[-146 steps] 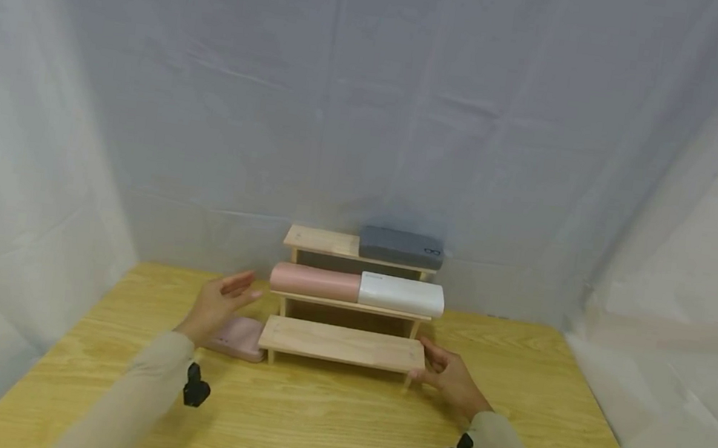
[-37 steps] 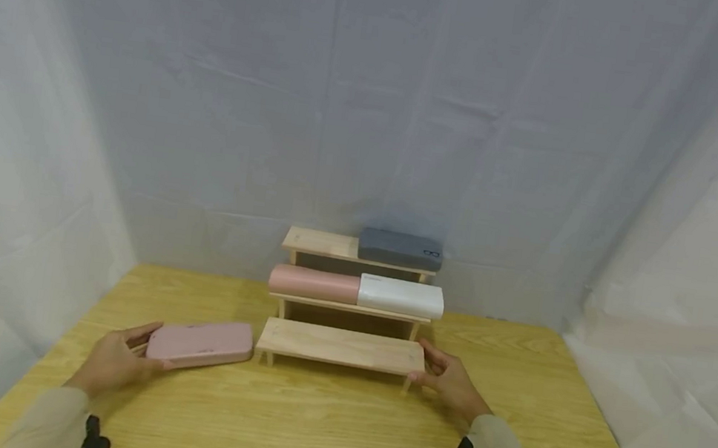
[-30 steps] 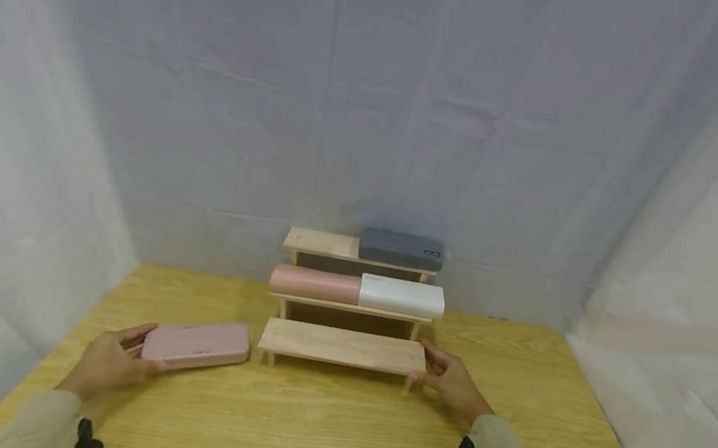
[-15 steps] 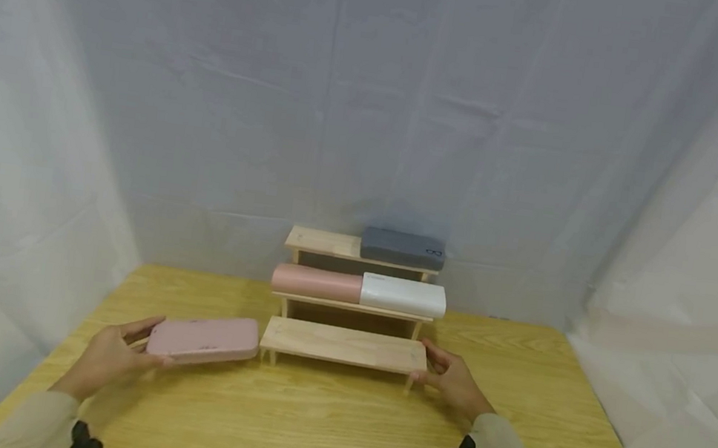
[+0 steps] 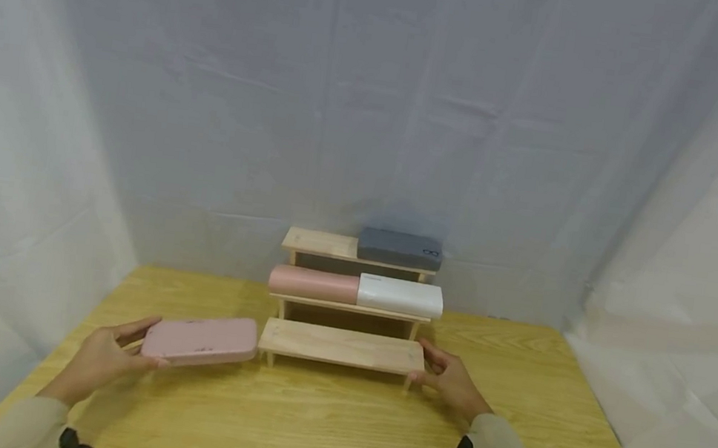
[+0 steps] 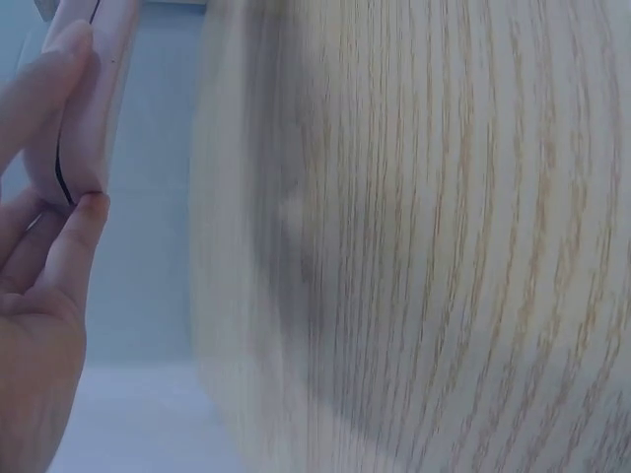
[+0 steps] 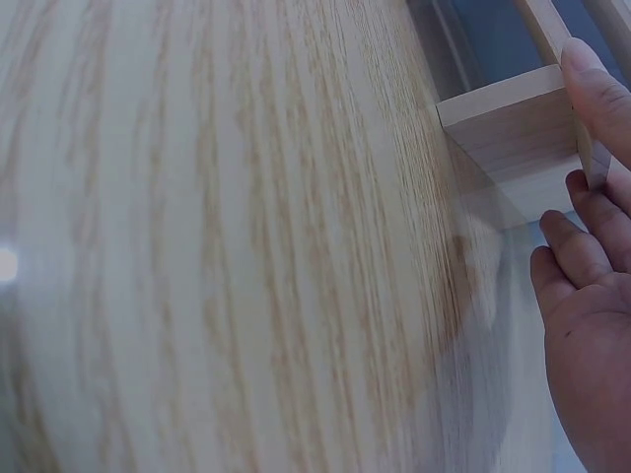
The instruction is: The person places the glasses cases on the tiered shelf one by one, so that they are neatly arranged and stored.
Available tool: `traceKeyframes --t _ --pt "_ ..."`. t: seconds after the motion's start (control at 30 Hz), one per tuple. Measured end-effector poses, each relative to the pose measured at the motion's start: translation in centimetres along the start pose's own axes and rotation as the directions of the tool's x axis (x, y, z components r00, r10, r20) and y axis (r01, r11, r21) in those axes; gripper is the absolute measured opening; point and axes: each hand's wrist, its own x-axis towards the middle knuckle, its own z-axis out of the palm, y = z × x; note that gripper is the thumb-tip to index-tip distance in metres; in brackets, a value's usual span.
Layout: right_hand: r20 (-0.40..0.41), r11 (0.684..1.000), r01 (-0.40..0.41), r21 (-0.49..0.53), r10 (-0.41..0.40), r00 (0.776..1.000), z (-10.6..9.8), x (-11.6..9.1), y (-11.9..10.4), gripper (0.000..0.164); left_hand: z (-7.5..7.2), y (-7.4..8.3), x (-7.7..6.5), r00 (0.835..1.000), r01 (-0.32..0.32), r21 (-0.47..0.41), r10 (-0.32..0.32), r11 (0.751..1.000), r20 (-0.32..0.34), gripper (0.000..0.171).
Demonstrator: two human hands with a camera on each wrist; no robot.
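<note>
My left hand (image 5: 103, 357) grips the left end of a pink glasses case (image 5: 202, 340), thumb on the near side and fingers behind. In the left wrist view the thumb presses along the seam of the case (image 6: 87, 108), which is raised over the table with a shadow below. The far end of the case is close to the left end of the three-step wooden display rack (image 5: 344, 347). My right hand (image 5: 452, 386) pinches the right end of the rack's lowest board between thumb and fingers, as the right wrist view also shows.
On the rack's middle step a rose-pink case (image 5: 314, 283) and a white case (image 5: 400, 296) lie end to end. A dark grey glasses case (image 5: 399, 248) sits on the right of the top step. Pale curtains (image 5: 373, 106) enclose the wooden table (image 5: 307, 427).
Earlier the pink glasses case lay against the rack's left end, the left hand above it. The left hand has since gripped it, drawn it left and raised it. The right hand stays put.
</note>
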Motion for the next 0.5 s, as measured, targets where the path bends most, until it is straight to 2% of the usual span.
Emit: traceKeyframes --t 0.27,0.5 --pt "-0.001 1.0 0.001 0.002 -0.001 1.0 0.1 0.1 0.2 0.08 0.3 0.9 -0.1 1.0 0.0 -0.073 0.001 0.997 0.015 0.085" --pt "-0.009 1.0 -0.012 0.011 0.012 1.0 0.1 0.1 0.1 0.081 1.8 2.6 0.5 0.999 -0.041 -0.09 0.043 0.995 0.017 0.083"
